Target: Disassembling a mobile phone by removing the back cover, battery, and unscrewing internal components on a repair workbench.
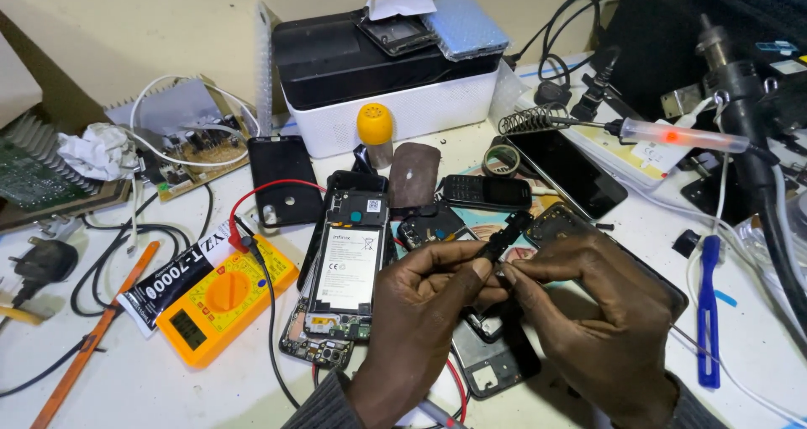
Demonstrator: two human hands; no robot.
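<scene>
Both hands meet above the middle of a cluttered white bench (101, 395). The left hand (420, 311) pinches a slim black part (504, 234) between thumb and forefinger, its upper end sticking up and away from the fingers. The right hand (588, 303) has its fingertips closed on the lower end of the same part; it may also hold a fine tool there, but the view is too dark to tell. The part is held in the air, just above an opened phone frame (492, 362) lying on the bench.

Just left of the hands lies an open phone (349, 265) with its white battery showing. Further left sits a yellow multimeter (220, 299), its red lead (261, 195) arching up and a black tube (176, 278) touching its upper edge. Behind stand a yellow-capped bottle (375, 133) and a black-and-white box (387, 80). To the right, a soldering iron (656, 133) rests in its coil stand, and a blue tool (708, 311) lies near the bench edge.
</scene>
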